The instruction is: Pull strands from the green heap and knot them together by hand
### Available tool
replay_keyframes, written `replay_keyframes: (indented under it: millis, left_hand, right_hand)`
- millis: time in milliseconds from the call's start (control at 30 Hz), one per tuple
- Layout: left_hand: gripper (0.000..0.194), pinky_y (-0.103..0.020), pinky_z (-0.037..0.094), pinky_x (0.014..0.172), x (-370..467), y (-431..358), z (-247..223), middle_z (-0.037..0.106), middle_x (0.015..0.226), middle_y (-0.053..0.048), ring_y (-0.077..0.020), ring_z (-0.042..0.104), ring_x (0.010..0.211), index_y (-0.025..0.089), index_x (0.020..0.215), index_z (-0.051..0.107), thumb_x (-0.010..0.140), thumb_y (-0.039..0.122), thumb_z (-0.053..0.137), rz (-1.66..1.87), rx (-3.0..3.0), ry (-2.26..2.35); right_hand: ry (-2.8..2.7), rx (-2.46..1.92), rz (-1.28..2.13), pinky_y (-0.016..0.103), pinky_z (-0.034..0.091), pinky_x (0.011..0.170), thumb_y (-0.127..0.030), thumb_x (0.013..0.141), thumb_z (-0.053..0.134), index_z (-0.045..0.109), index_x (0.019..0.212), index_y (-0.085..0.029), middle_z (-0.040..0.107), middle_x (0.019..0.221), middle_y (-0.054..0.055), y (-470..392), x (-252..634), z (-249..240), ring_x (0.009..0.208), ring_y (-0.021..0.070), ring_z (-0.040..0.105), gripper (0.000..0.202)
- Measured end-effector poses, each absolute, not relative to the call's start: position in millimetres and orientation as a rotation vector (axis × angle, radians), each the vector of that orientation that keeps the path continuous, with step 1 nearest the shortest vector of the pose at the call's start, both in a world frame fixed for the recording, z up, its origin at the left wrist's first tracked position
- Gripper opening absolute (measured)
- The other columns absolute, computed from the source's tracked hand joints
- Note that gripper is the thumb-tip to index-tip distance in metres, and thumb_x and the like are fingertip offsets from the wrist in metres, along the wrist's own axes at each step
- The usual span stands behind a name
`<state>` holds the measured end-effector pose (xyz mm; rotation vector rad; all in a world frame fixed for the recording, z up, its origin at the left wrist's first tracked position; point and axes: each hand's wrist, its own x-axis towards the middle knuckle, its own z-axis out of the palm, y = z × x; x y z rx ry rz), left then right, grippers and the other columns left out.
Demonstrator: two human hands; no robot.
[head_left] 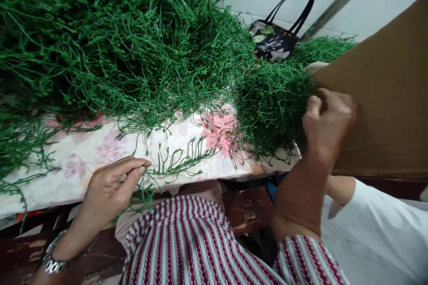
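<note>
My left hand (113,185) pinches the end of a green branched sprig (182,162), thumb against forefinger. Its thin, budded side stems spread to the right over the front of the flowered cloth (90,147). My right hand (329,120) is raised at the right, beside a smaller heap of green sprigs (272,109) and in front of a brown cardboard panel (377,98). Its fingers are curled closed; whatever they may hold is hidden and slightly blurred. A large tangled mound of the same sprigs (117,40) fills the back and left of the table.
A dark floral handbag (276,40) with black handles stands behind the heaps, by a pale wall. A flat metal strip (329,13) leans there. Another person's arm in a white sleeve (371,213) lies at the right. Below the table edge is a worn dark-red wooden bench (247,207).
</note>
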<state>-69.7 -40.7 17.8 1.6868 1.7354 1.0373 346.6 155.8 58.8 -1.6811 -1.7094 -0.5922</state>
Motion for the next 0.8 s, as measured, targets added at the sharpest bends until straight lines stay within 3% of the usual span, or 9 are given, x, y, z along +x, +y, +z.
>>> replay_keyframes:
  millis: [167,300,400,633,800]
  left_hand:
    - [0.012,-0.02,0.048,0.065,-61,-31,26,0.07,0.083,-0.001,-0.0126,0.062,0.074,0.021,0.085,0.068,0.079,0.026,0.059,1.118,1.434,1.686]
    - [0.012,-0.019,0.043,0.054,-50,-20,26,0.066,0.072,-0.001,-0.0096,0.055,0.059,0.017,0.084,0.066,0.078,0.025,0.06,1.194,1.324,1.609]
    - [0.009,-0.019,0.041,0.053,-44,-15,26,0.06,0.064,0.001,-0.0087,0.051,0.056,0.015,0.079,0.062,0.078,0.023,0.058,1.224,1.325,1.575]
    - [0.008,-0.019,0.039,0.055,-44,-21,26,0.055,0.063,0.003,-0.0078,0.048,0.057,0.016,0.077,0.059,0.081,0.021,0.054,1.223,1.409,1.577]
    - [0.01,-0.019,0.04,0.056,-40,-27,22,0.06,0.069,0.001,-0.0085,0.051,0.059,0.016,0.083,0.059,0.083,0.021,0.051,1.208,1.555,1.65]
  right_hand:
    - [-1.559,-1.387,-0.628,0.042,0.043,0.081,-0.018,0.086,0.045,0.066,0.081,-0.017,0.064,0.081,0.009,121,291,68,0.09,0.0262,0.059,0.022]
    - [-2.046,-0.82,0.137,0.035,0.049,0.07,-0.014,0.085,0.048,0.062,0.085,-0.024,0.065,0.083,0.004,69,206,65,0.079,0.0186,0.061,0.018]
    - [-2.317,-0.408,0.374,0.032,0.052,0.068,-0.014,0.083,0.053,0.059,0.094,-0.02,0.065,0.087,0.006,39,154,50,0.08,0.0168,0.06,0.014]
    - [-2.322,-0.547,0.66,0.032,0.052,0.076,-0.016,0.087,0.048,0.056,0.106,-0.013,0.063,0.094,0.01,50,122,17,0.086,0.0161,0.058,0.021]
    - [-2.299,-0.505,0.732,0.032,0.051,0.076,-0.022,0.086,0.052,0.059,0.096,-0.014,0.06,0.091,0.009,51,117,16,0.087,0.0164,0.057,0.015]
